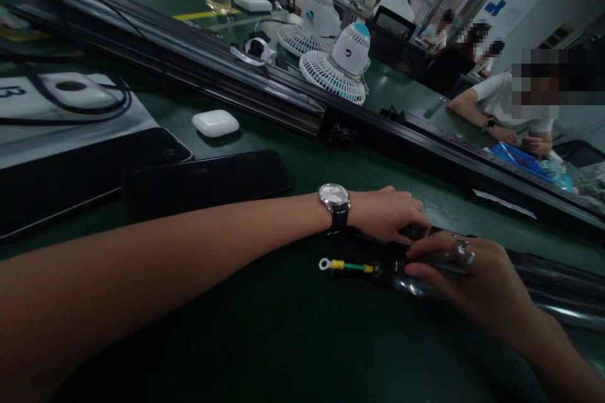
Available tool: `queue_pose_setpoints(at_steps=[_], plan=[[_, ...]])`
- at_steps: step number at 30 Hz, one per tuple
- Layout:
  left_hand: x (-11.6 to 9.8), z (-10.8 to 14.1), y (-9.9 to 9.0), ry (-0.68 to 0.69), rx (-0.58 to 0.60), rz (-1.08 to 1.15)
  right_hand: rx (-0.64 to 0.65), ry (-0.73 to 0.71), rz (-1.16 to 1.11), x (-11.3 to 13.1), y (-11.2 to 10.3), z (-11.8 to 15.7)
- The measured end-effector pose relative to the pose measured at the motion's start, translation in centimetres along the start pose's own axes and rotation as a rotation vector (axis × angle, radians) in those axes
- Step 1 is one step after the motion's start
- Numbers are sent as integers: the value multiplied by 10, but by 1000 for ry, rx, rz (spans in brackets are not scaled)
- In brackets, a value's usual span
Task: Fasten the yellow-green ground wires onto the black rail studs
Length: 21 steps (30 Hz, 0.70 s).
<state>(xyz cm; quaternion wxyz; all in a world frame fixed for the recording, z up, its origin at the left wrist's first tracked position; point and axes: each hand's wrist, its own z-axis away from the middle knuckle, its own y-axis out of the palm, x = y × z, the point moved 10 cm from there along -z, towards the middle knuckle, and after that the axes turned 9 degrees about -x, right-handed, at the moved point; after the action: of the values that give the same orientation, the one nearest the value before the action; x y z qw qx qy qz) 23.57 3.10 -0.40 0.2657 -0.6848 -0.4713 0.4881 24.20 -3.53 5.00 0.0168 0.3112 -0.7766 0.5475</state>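
A long dark bar [558, 289] with a glossy, film-like surface lies on the green table at the right. From its near end sticks a short green wire [354, 266] with yellow sleeves and a metal ring terminal [324, 264]. My left hand [390, 215], wearing a wristwatch [334, 196], curls its fingers down at the bar's far edge; what they grip is hidden. My right hand [482, 267], with a ring on one finger, is closed over the bar close to that end. Its thumb and fingertips press near the glossy surface, and I cannot make out what lies between them.
A white earbud case [215, 123], a black phone [212, 179] and a dark tablet-like slab [94, 170] lie left. A long black rail [265, 97] crosses the table beyond. White fans [338, 63] stand behind it. Across the table sits a person [515, 101]; others sit farther back.
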Motion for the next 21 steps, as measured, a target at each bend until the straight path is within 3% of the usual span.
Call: queue_pose_setpoints(at_steps=[10,21], plan=[[1,-2,4,12,15,-32,-110,-91,49,30,-6,-12],[0,-3,4,-2,46,-51,-55,-141,42,33,4,0]])
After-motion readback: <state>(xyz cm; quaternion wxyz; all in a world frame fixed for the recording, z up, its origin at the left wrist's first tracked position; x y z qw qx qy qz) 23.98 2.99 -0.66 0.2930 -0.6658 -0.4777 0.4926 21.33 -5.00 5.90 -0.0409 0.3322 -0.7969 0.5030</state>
